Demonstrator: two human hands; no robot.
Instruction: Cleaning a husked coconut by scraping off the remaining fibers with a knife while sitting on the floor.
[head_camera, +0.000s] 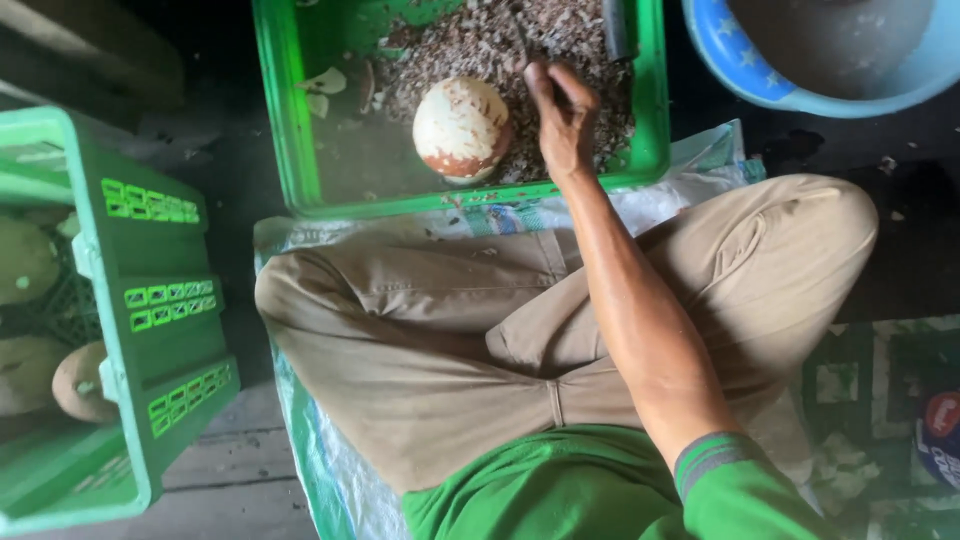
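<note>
One hand showing: the right hand (562, 122) is reaching into the green tray (290, 130), fingers loosely curled and holding nothing. The peeled coconut (461, 128) is lying just beside it at 9 o'clock, on shavings (470, 40); left hand out of view.

Floor (230, 480): dark wooden planks, worn.
Floor covering (330, 470): woven plastic sheet.
Right edge: patterned mat (880, 400).
Light: dim daylight.

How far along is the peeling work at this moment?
Done: one pale, mostly peeled round fruit lies in the green tray among brown shavings. In hand: the right hand reaches into the tray beside it, apparently empty. Left: several unpeeled ones wait in the green crate.
</note>
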